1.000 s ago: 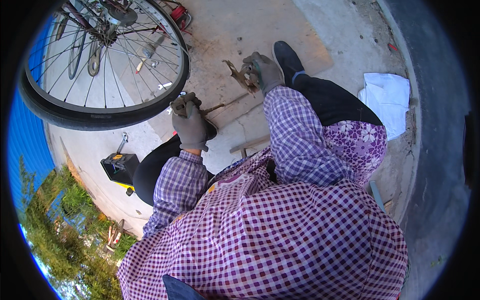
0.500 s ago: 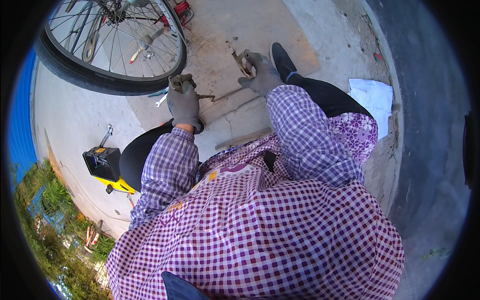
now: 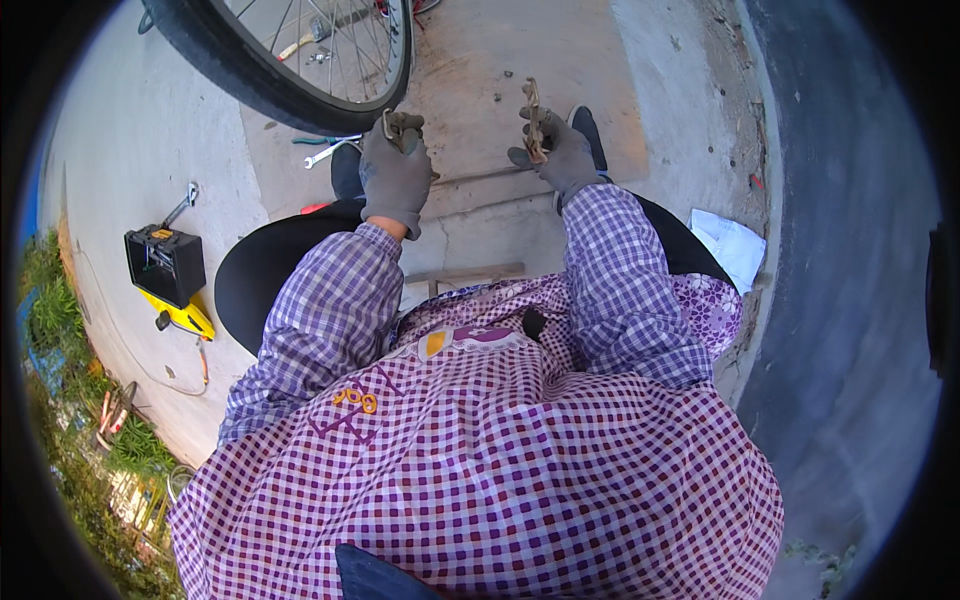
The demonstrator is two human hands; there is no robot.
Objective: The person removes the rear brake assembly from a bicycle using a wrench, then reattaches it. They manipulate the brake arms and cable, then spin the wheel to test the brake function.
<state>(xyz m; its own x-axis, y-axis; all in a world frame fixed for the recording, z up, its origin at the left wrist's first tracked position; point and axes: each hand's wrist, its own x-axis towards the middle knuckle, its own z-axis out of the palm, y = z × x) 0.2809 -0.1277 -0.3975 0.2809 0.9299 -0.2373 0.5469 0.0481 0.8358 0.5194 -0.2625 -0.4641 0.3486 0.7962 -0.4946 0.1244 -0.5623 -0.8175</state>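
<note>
In grey work gloves, both my hands are closed on rusty metal pieces in front of my knees. My left hand (image 3: pixel 393 185) grips a rusty metal part (image 3: pixel 400 125) whose top sticks up past the thumb; the fingers hide most of it. Apart from it, on the right, my right hand (image 3: pixel 568 160) pinches a long, thin, rusty metal bracket (image 3: pixel 533 115) held upright between thumb and fingers. A bicycle wheel (image 3: pixel 255 92) with a black tyre stands just beyond my left hand. The exact kind of either metal part cannot be made out.
Beside the wheel lie a wrench (image 3: pixel 328 152) and teal-handled pliers (image 3: pixel 310 140). A black and yellow toolbox (image 3: pixel 190 280) sits at my left, an adjustable wrench (image 3: pixel 183 203) behind it. White paper (image 3: pixel 727 250) lies at the right. A wooden strip (image 3: pixel 465 272) is near my lap.
My hands have drawn farther apart. The part in my left hand has turned so its lower rod hardly shows. The bracket in my right hand stands more upright. The whole view has shifted.
</note>
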